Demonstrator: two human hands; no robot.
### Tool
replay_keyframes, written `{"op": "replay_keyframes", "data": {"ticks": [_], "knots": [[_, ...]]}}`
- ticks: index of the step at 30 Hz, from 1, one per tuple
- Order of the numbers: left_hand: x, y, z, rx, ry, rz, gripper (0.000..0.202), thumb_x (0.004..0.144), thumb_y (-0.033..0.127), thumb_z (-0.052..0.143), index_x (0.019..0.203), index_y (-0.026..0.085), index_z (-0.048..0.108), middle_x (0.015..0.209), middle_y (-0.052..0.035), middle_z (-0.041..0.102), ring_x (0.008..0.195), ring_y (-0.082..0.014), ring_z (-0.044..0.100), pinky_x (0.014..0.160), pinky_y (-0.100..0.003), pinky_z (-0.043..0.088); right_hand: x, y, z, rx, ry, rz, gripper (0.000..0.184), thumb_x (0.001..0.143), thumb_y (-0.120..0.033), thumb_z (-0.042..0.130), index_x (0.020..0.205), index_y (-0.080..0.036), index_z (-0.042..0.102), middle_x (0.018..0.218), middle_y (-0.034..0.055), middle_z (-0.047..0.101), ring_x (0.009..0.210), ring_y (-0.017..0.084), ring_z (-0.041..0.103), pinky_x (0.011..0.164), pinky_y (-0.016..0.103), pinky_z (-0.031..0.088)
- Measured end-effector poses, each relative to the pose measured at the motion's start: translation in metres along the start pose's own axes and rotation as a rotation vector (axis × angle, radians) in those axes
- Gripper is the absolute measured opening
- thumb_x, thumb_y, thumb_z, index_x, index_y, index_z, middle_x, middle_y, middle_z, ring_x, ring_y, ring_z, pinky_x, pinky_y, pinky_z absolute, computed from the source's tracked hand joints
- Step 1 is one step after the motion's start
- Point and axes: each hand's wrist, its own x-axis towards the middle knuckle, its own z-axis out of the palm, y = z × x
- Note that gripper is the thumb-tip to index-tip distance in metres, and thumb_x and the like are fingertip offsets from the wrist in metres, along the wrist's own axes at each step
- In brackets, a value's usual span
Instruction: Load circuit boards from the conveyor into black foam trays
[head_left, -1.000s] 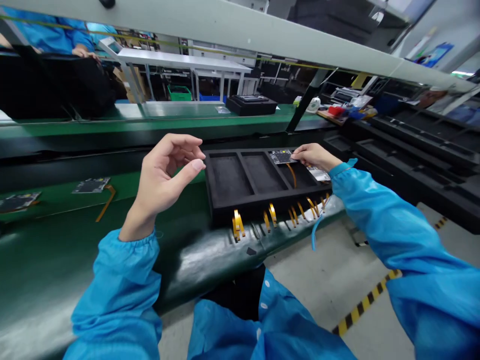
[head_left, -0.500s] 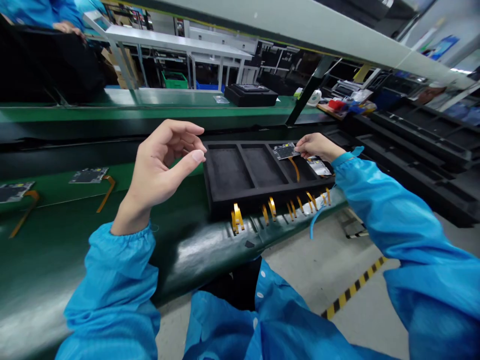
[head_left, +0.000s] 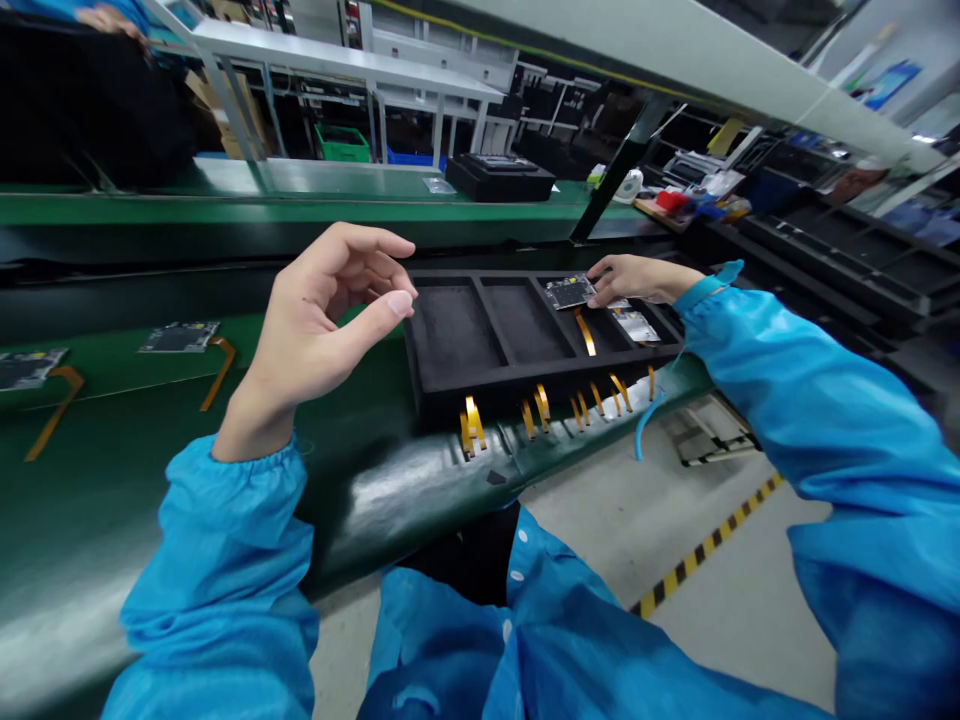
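Note:
My right hand (head_left: 626,280) grips the right edge of a small circuit board (head_left: 568,292) between thumb and fingers. An orange flex cable (head_left: 586,334) hangs from that board into a compartment of the black foam tray (head_left: 457,385). In the compartment to its right lies a silvery board (head_left: 637,326), partly behind my hand. My left hand (head_left: 330,310) hovers at the tray's left end, fingers curved and apart, holding nothing. Several orange flex cables (head_left: 472,428) stick out below the tray's front side.
Two more circuit boards with orange cables, one the nearer board (head_left: 180,337), lie on the green belt (head_left: 352,420) to the left. A black box (head_left: 501,180) stands on the far bench. A dark post (head_left: 619,170) rises behind the tray. At top left, another person's hand (head_left: 112,20) shows.
The view has shifted slightly. My right hand's fingers have spread a little at the board's edge, and the board still sits over the same compartment. My left hand has hardly moved.

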Motion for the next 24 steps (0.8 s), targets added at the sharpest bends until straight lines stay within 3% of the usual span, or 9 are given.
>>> {"op": "replay_keyframes", "data": {"ticks": [4, 9, 12, 18, 24], "knots": [[0.000, 0.000, 0.000, -0.015, -0.035, 0.030, 0.040, 0.096, 0.046, 0.093, 0.124, 0.023, 0.076, 0.097, -0.0008, 0.078, 0.085, -0.0173, 0.075, 0.075, -0.035, 0.063, -0.001, 0.001, 0.010, 0.153, 0.066, 0.058, 0.041, 0.068, 0.013, 0.094, 0.079, -0.018, 0.070, 0.078, 0.0062, 0.074, 0.071, 0.023, 0.077, 0.066, 0.033, 0.070], [0.001, -0.002, 0.001, -0.027, -0.035, 0.009, 0.041, 0.093, 0.048, 0.096, 0.123, 0.025, 0.078, 0.096, -0.0006, 0.079, 0.084, -0.0184, 0.076, 0.075, -0.036, 0.064, -0.005, 0.007, 0.018, 0.174, 0.160, -0.054, 0.037, 0.072, 0.016, 0.087, 0.073, -0.017, 0.070, 0.077, 0.0051, 0.071, 0.070, 0.019, 0.072, 0.074, 0.035, 0.072], [0.002, -0.002, 0.001, -0.030, -0.052, 0.023, 0.044, 0.091, 0.047, 0.098, 0.123, 0.025, 0.078, 0.096, -0.0006, 0.079, 0.083, -0.0182, 0.076, 0.073, -0.035, 0.064, -0.005, 0.014, 0.020, 0.156, 0.195, -0.073, 0.035, 0.075, 0.016, 0.082, 0.076, -0.017, 0.072, 0.077, 0.0040, 0.071, 0.069, 0.016, 0.069, 0.071, 0.029, 0.070], [0.002, -0.001, 0.000, 0.021, -0.060, 0.019, 0.045, 0.092, 0.056, 0.095, 0.121, 0.027, 0.076, 0.095, -0.0002, 0.079, 0.083, -0.0192, 0.077, 0.073, -0.035, 0.066, -0.001, 0.024, 0.025, 0.269, 0.252, -0.156, 0.033, 0.073, 0.007, 0.089, 0.082, -0.018, 0.070, 0.075, -0.0005, 0.064, 0.064, 0.012, 0.066, 0.064, 0.024, 0.068], [0.001, 0.001, 0.001, -0.041, -0.045, -0.085, 0.043, 0.092, 0.048, 0.096, 0.122, 0.024, 0.077, 0.094, -0.0009, 0.078, 0.091, -0.0220, 0.079, 0.080, -0.037, 0.067, 0.000, 0.019, 0.025, 0.265, 0.293, -0.054, 0.036, 0.075, 0.010, 0.088, 0.080, -0.018, 0.066, 0.070, -0.0022, 0.060, 0.060, 0.012, 0.064, 0.062, 0.026, 0.064]]}}
